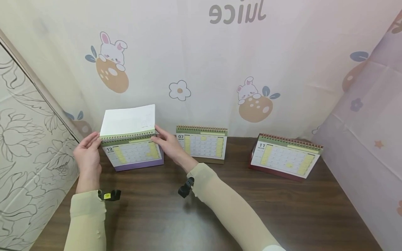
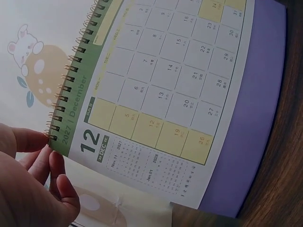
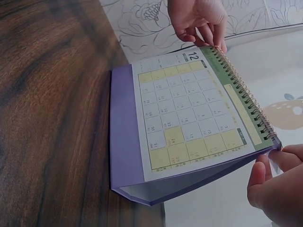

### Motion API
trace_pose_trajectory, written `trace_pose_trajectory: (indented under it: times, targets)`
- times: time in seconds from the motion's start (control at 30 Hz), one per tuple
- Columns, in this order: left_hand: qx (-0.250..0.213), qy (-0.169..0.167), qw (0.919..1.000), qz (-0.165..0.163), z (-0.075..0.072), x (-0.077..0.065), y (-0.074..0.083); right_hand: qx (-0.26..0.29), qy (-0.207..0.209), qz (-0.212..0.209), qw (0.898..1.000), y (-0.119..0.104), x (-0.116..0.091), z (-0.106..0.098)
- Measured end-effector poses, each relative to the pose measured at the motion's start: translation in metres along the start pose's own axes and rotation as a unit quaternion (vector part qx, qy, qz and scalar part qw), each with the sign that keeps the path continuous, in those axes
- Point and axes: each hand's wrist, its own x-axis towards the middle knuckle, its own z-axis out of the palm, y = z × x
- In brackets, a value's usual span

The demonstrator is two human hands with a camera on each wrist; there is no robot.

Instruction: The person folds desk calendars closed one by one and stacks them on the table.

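A purple-based desk calendar (image 1: 135, 153) stands at the left, its sheet marked 12, December. White pages (image 1: 128, 119) rise behind its coil in the head view. My left hand (image 1: 89, 152) pinches the calendar's top left corner at the end of the spiral binding (image 2: 66, 78). At the opposite top corner, my right hand (image 1: 171, 144) grips the binding's end between thumb and fingers. Seen from the right wrist, the purple stand (image 3: 125, 127) forms an open triangle, its lower edge at the wooden table.
A calendar marked 07 (image 1: 202, 145) stands just right of my right hand. Farther right, one marked 11 (image 1: 284, 158) sits angled on a dark red base. Behind the dark wooden table (image 1: 176, 223) hangs a curtain (image 1: 207, 69) with rabbit prints; a flower-patterned panel (image 1: 28, 150) borders the left.
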Motion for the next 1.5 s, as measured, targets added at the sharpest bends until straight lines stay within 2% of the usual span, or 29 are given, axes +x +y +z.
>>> trace_pose_trajectory:
  times: [0.3,0.53,0.8,1.03,1.27,1.5]
  targets:
    - [0.023,-0.018,0.9994,0.016,-0.001,0.0,0.004,-0.044,0.018,-0.007,0.999,-0.007,-0.003,-0.003]
    - [0.07,-0.022,0.9961,0.05,-0.001,-0.001,0.003,-0.065,0.032,-0.02,0.997,-0.014,-0.006,-0.004]
    - [0.09,-0.027,0.9934,0.066,-0.001,0.001,0.004,0.015,0.016,-0.028,0.999,-0.021,-0.009,-0.008]
    - [0.049,-0.015,0.996,0.073,-0.003,0.002,0.006,0.072,-0.007,-0.026,0.997,-0.022,-0.012,-0.012]
    - [0.036,-0.002,0.9962,0.08,-0.005,-0.001,0.011,0.141,-0.026,-0.022,0.989,-0.021,-0.012,-0.014]
    - [0.029,-0.023,0.9967,0.072,-0.012,-0.006,0.019,0.16,-0.044,-0.032,0.986,-0.02,-0.016,-0.015]
